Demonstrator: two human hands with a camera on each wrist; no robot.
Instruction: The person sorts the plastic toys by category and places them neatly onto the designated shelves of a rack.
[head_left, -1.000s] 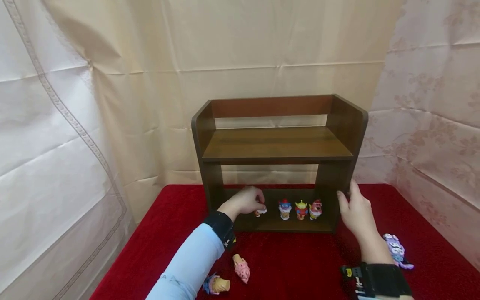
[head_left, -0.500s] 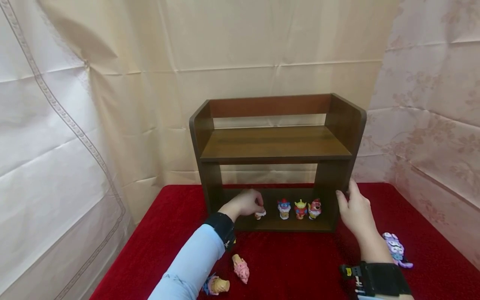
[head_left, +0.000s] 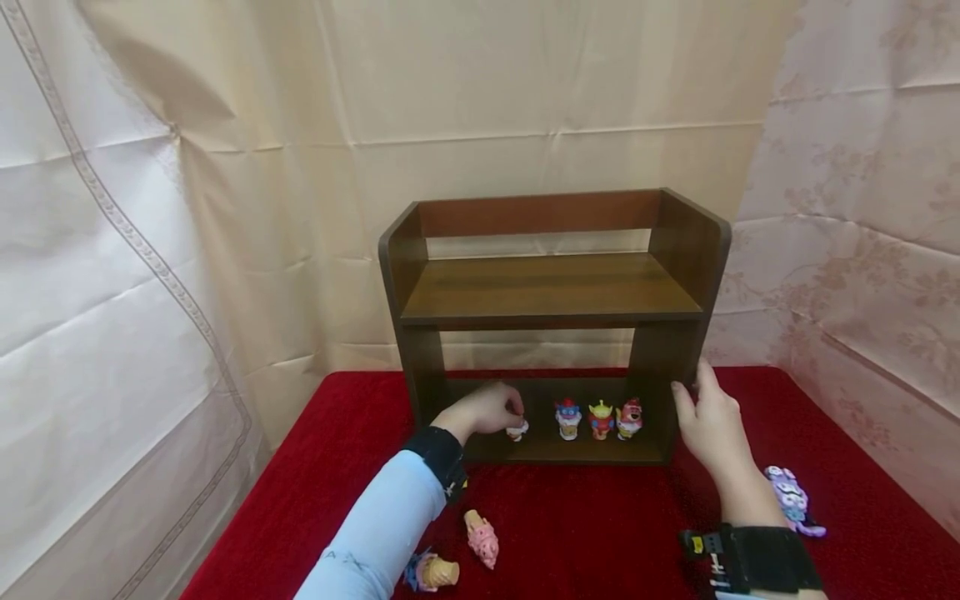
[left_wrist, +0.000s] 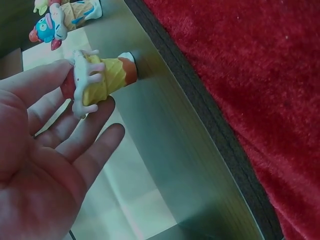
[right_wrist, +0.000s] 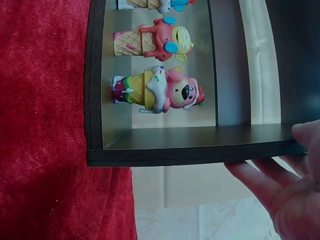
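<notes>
My left hand (head_left: 486,408) reaches into the lower level of a dark brown wooden shelf (head_left: 555,287). Thumb and finger pinch the top of an ice-cream-cone figurine (left_wrist: 107,80), yellow with white drips, upright at the shelf board; the fingers cover its head. To its right stand a blue-headed cone figurine (head_left: 568,419), a green three-eyed alien figurine (head_left: 601,419) and a pink bear figurine (right_wrist: 160,90) with a strawberry on its head. My right hand (head_left: 714,421) grips the shelf's right side panel, thumb at the front edge and fingers around the outside.
On the red cloth (head_left: 577,533) in front lie a pink cone figurine (head_left: 482,538) and a blue-topped cone figurine (head_left: 432,572), both on their sides. A purple figurine (head_left: 793,498) lies beyond my right forearm. Beige curtains (head_left: 525,100) hang behind the shelf.
My left hand has shifted slightly left along the lower board with the cone figurine. My right hand keeps its hold on the side panel.
</notes>
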